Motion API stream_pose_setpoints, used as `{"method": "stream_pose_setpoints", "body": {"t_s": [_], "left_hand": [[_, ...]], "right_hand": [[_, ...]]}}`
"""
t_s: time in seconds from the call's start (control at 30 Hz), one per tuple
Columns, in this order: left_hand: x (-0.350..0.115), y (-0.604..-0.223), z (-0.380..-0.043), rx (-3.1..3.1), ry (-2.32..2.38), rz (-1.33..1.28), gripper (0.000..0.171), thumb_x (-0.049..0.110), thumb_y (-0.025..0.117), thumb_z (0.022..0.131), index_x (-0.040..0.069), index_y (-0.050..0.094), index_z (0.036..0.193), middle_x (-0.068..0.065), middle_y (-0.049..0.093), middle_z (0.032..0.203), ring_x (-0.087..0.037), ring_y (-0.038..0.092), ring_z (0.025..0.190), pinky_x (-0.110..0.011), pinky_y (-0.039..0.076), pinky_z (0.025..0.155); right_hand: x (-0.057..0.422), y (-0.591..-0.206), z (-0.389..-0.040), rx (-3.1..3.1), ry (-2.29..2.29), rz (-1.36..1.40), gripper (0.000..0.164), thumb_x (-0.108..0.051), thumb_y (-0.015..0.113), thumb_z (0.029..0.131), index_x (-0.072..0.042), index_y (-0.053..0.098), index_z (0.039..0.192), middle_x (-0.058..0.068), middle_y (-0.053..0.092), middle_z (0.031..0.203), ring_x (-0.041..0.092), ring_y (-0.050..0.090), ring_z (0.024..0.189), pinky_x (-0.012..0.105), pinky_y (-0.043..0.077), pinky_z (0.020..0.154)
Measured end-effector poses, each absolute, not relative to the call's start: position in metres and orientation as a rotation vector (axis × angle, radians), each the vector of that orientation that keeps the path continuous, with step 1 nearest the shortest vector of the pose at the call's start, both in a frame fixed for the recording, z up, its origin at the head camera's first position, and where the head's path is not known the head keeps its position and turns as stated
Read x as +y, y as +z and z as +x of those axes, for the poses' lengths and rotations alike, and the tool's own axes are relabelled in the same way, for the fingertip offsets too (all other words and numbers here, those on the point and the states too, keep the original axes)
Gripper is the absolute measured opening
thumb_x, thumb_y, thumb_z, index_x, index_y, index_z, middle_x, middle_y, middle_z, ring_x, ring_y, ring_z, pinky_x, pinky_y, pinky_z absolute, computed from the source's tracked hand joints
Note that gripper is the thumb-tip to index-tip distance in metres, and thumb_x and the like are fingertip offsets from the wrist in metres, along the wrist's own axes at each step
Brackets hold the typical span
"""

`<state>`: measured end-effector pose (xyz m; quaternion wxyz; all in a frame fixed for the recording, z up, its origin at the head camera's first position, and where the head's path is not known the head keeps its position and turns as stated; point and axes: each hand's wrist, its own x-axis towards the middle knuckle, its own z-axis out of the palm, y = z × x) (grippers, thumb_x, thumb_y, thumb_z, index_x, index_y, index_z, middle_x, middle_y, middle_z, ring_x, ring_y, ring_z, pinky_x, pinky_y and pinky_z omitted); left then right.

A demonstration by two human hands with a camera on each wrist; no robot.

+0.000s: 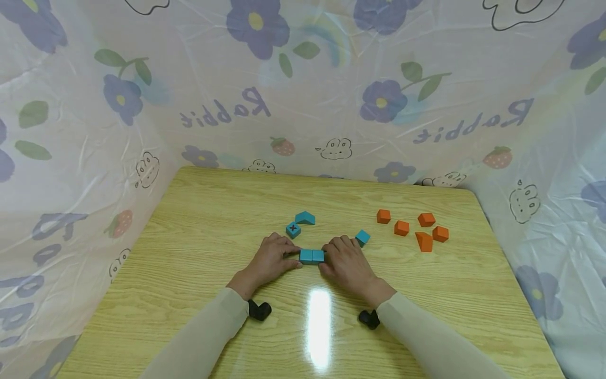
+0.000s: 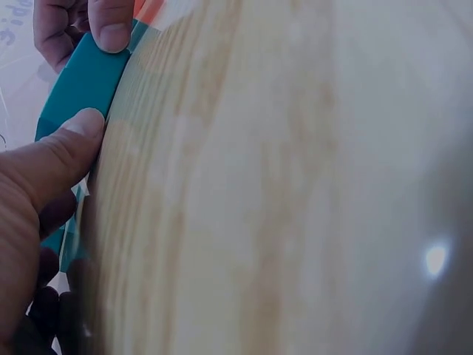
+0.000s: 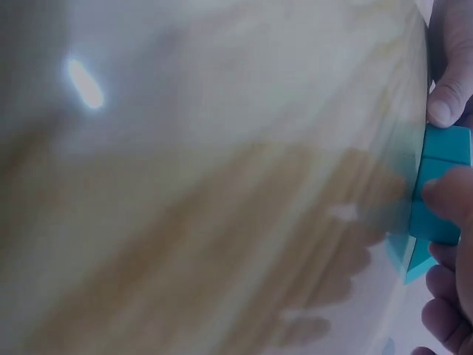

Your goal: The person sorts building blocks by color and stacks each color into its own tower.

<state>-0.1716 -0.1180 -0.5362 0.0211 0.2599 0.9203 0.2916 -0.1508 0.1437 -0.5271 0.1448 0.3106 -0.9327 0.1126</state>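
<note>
Two blue blocks stand side by side, touching, on the table between the hands: a left blue block (image 1: pixel 306 256) and a right blue block (image 1: pixel 318 256). My left hand (image 1: pixel 269 259) pinches the left block's outer end, thumb in front and fingers behind. At the opposite end, my right hand (image 1: pixel 347 263) grips the right block the same way. The left wrist view shows the joined blocks' teal face (image 2: pixel 83 83) with a thumb on it. In the right wrist view, a thumb presses the teal blocks (image 3: pixel 434 220). Beyond the right fingers lies a loose blue cube (image 1: pixel 362 238).
Behind the left hand are a blue cube marked with an X (image 1: pixel 293 230) and a blue triangular block (image 1: pixel 305 218). Several orange cubes (image 1: pixel 401 228) and an orange wedge (image 1: pixel 424 242) lie at the right. A printed curtain (image 1: pixel 303 121) encloses the wooden table (image 1: pixel 213 210).
</note>
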Motion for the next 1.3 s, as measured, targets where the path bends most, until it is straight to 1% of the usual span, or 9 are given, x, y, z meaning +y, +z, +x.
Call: {"method": "stream_pose_setpoints", "body": {"t_s": [0.07,0.2,0.37,0.67,0.9,1.3], "left_hand": [[-0.1182,-0.5367,-0.1718,2.855,0.902,0.813,0.04,0.036,0.083,0.092,0.015,0.079,0.126,0.004,0.073,0.112,-0.017,0.055,0.105,-0.047,0.042,0.107],[-0.1185,-0.5375,-0.1726,2.861,0.897,0.832,0.04,0.036,0.083,0.092,0.015,0.079,0.126,0.004,0.073,0.112,-0.018,0.055,0.105,-0.047,0.042,0.107],[-0.1186,-0.5386,-0.1741,2.861,0.885,0.847,0.04,0.037,0.083,0.092,0.015,0.079,0.125,0.004,0.073,0.113,-0.018,0.055,0.107,-0.047,0.041,0.108],[-0.1186,-0.54,-0.1753,2.862,0.865,0.851,0.04,0.038,0.083,0.092,0.016,0.079,0.126,0.004,0.073,0.115,-0.018,0.056,0.109,-0.049,0.041,0.111],[-0.1183,-0.5403,-0.1748,2.855,0.887,0.837,0.039,0.036,0.083,0.093,0.015,0.079,0.126,0.006,0.072,0.112,-0.016,0.053,0.104,-0.047,0.04,0.109],[-0.119,-0.539,-0.1743,2.847,0.886,0.828,0.039,0.035,0.083,0.093,0.016,0.079,0.126,0.006,0.072,0.112,-0.016,0.053,0.104,-0.048,0.04,0.11]], "right_hand": [[0.1434,-0.5263,-0.1517,-2.689,0.282,0.908,0.027,-0.032,0.077,0.097,-0.01,0.07,0.11,0.004,0.064,0.104,0.027,0.057,0.098,0.043,0.043,0.083],[0.1417,-0.5228,-0.1539,-2.677,0.173,0.936,0.025,-0.033,0.075,0.097,-0.011,0.068,0.104,0.004,0.063,0.102,0.026,0.056,0.097,0.044,0.045,0.085],[0.1402,-0.5193,-0.1559,-2.677,0.083,0.953,0.028,-0.036,0.074,0.096,-0.01,0.066,0.1,0.006,0.063,0.102,0.027,0.057,0.098,0.045,0.045,0.087],[0.14,-0.5214,-0.157,-2.677,0.059,0.945,0.029,-0.037,0.073,0.096,-0.009,0.067,0.101,0.007,0.064,0.103,0.027,0.057,0.097,0.045,0.046,0.087],[0.1398,-0.5202,-0.156,-2.683,0.078,0.935,0.027,-0.036,0.074,0.095,-0.01,0.068,0.101,0.006,0.064,0.102,0.027,0.057,0.097,0.044,0.046,0.086],[0.1396,-0.521,-0.156,-2.673,0.106,0.937,0.025,-0.034,0.073,0.095,-0.01,0.069,0.1,0.005,0.064,0.101,0.026,0.056,0.095,0.043,0.046,0.084]]}}
